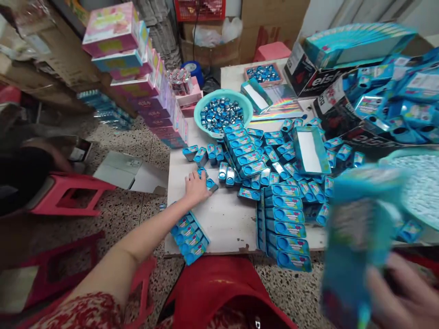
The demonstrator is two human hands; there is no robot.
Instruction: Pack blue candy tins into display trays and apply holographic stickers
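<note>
My left hand (197, 186) is on the left part of the white table, its fingers closed around small blue tins (211, 184). My right hand (399, 292) is at the lower right, blurred by motion, gripping a blue cardboard box (356, 233) held up off the table. Near my left hand stand more loose blue tins (200, 156). An open blue tray of tins (190, 240) lies at the table's front left edge. Another row of packed tins (286, 228) overhangs the front edge at the middle. A further packed row (245, 153) lies behind it.
A turquoise basin (223, 93) of round metal caps stands at the back. Pink boxes (144, 91) are stacked at the left. Black cartons (343, 107) of blue tins and a second basin (418, 176) are at the right. Someone sits near a red stool (68, 194).
</note>
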